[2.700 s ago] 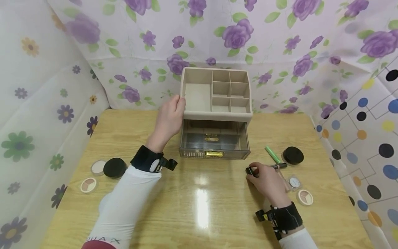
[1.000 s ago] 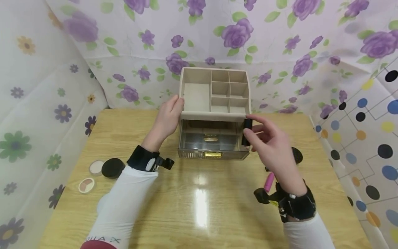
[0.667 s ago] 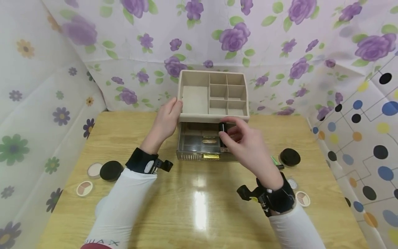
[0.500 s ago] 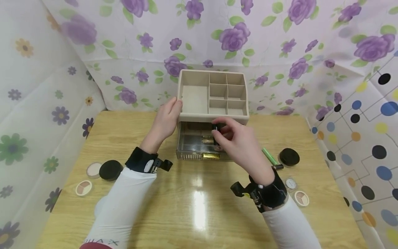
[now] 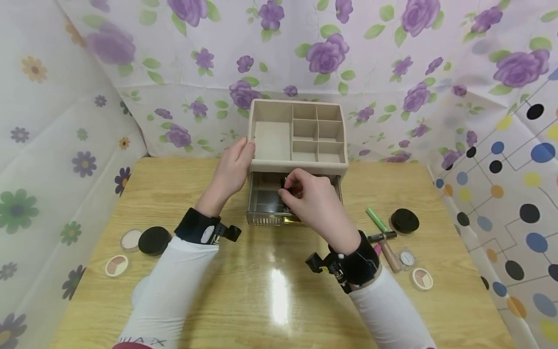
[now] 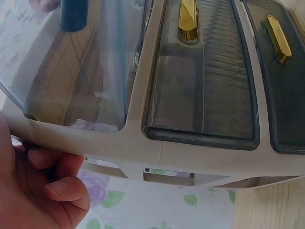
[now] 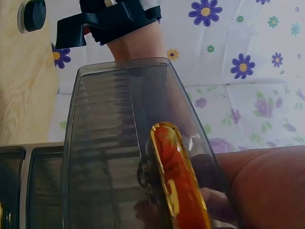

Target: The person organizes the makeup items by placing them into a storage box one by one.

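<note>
A beige makeup organizer (image 5: pixel 301 167) stands against the back curtain, its clear top drawer (image 5: pixel 263 219) pulled out. My left hand (image 5: pixel 233 167) grips the organizer's left side; in the left wrist view its fingers (image 6: pixel 66 188) curl at the beige edge. Over the drawer, my right hand (image 5: pixel 316 201) pinches a slim black cosmetic tube (image 5: pixel 283 183) between thumb and fingertips. Through the drawer wall in the left wrist view, the tube (image 6: pixel 74 14) appears dark blue. The right wrist view shows the drawer's gold handle (image 7: pixel 180 181), with my right hand (image 7: pixel 267 186) beyond the wall.
Right on the table lie a green tube (image 5: pixel 376 219), black compact (image 5: pixel 404 221), black pen-like tube (image 5: pixel 382 237), beige tube (image 5: pixel 390 256), small clear case (image 5: pixel 407 260) and three-colour palette (image 5: pixel 421 279). Left are another black compact (image 5: pixel 154 241), a white round (image 5: pixel 131 240) and a palette (image 5: pixel 116 266).
My right hand picked up the black tube from the table's right side, carried it to the open drawer, then moved left across it. My left hand keeps its grip on the organizer.
</note>
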### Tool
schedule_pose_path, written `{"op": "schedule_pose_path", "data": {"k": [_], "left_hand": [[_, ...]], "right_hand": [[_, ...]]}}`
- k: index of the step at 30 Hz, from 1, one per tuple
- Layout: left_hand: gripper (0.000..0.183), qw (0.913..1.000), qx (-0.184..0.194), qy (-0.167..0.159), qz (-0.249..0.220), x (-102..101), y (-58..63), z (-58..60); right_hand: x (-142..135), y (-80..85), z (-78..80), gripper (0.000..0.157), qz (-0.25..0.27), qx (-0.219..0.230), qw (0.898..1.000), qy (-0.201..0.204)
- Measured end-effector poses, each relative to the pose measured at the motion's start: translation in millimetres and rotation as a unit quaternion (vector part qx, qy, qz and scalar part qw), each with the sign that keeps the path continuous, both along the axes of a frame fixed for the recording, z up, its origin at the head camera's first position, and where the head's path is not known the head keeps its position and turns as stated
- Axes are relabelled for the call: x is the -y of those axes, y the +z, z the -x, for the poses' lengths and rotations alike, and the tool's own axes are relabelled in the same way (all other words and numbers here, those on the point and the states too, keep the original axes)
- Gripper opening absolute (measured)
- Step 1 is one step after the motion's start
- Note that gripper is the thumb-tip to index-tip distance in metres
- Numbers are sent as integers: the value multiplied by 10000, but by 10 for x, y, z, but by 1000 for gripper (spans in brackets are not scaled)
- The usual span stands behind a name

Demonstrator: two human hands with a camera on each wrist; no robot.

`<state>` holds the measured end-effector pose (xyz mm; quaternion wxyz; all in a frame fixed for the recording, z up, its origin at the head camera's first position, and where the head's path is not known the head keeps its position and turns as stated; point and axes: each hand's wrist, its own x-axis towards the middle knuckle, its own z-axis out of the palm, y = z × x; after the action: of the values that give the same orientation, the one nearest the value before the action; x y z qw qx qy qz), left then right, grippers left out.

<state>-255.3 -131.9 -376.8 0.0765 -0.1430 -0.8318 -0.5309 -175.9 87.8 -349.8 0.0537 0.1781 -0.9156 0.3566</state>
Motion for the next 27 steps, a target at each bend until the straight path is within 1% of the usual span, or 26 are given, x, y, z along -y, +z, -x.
{"op": "schedule_pose_path", "data": {"k": [3, 8, 16, 18, 24, 27], "left_hand": [[44, 10000, -9, 28, 0, -7, -2, 2], [44, 10000, 53, 34, -31, -6, -2, 15], [43, 9998, 144, 8, -150, 16, 17, -3], [44, 9997, 170, -16, -160, 18, 15, -4], [50, 9997, 228, -4, -118, 23, -5, -9], [54, 9996, 268, -59, -110, 29, -2, -25]], "right_hand": [[49, 9, 17, 13, -207, 104, 9997, 36], [136, 28, 56, 15, -465, 421, 9980, 103], [306, 60, 131, 16, -501, 760, 9957, 188], [337, 65, 142, 15, -526, 780, 9954, 193], [409, 67, 162, 15, -671, 650, 9952, 293], [443, 68, 167, 14, -770, 632, 9946, 284]]}}
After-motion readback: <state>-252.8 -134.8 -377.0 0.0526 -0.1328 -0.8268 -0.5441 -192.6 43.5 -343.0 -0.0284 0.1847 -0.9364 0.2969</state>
